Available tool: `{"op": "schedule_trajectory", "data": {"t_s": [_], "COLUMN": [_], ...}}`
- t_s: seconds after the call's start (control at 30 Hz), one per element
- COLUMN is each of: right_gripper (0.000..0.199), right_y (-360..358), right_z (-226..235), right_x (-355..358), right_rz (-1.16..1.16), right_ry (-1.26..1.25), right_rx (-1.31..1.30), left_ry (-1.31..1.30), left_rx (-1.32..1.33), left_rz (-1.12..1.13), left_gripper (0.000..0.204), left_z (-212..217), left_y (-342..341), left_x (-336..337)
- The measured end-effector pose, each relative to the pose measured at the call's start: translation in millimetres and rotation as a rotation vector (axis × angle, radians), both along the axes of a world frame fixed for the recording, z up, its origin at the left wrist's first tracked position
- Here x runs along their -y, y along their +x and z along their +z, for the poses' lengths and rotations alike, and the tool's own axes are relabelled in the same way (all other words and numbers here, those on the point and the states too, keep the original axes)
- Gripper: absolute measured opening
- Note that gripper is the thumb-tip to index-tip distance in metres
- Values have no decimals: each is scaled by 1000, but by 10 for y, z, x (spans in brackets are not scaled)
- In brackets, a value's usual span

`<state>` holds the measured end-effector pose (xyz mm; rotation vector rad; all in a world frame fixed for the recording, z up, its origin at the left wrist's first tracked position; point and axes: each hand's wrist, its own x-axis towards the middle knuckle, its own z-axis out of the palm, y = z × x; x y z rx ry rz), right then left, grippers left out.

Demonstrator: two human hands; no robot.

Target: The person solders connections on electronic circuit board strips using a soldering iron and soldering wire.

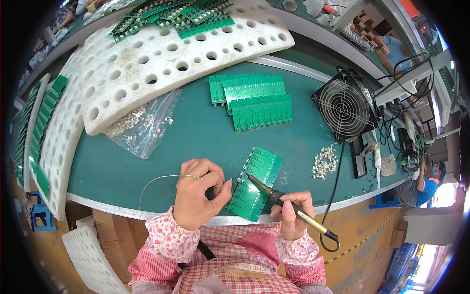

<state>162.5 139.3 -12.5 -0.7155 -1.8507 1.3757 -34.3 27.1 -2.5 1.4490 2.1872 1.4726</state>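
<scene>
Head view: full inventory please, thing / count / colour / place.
Circuit board panel: one, green, on the mat between the hands.
Board panels stack: about three, green, mid-mat.
More boards: several, green, on top of the foam tray.
Foam trays: white, holed, back left.
Plastic bag: one, clear, small parts inside, under the tray's edge.
Loose small parts: a pile, silvery, right of the panel.
Fan: one, black, right.
Solder wire: thin, silvery, left hand pinches it.
Soldering iron: one, right hand grips it, tip on the panel.
</scene>
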Motion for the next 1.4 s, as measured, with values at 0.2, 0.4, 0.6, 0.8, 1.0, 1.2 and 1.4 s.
{"op": "schedule_trajectory", "data": {"t_s": [0.2,0.4,0.6,0.8,1.0,1.2,1.4], "right_gripper": [13,15,15,13,12,8,7], "right_y": [25,91,62,48,57,15,59], "right_z": [-53,-91,-40,-57,-70,-89,-122], "right_x": [17,17,22,6,10,-6,-14], "right_rz": [-89,-60,-44,1,12,61,29], "right_ry": [-54,-75,-62,-20,-14,109,104], "right_rx": [-125,-182,-126,-114,-121,-151,-140], "left_ry": [25,14,4,-10,-20,-17,-38], "left_rx": [76,114,93,68,55,69,80], "left_rz": [-1,-31,-53,-66,-49,-42,-46], "left_gripper": [25,25,27,28,28,28,27], "left_z": [9,4,10,1,7,-4,6], "left_y": [-15,-20,-18,-2,18,-1,-14], "left_x": [40,70,60,56,35,45,26]}}
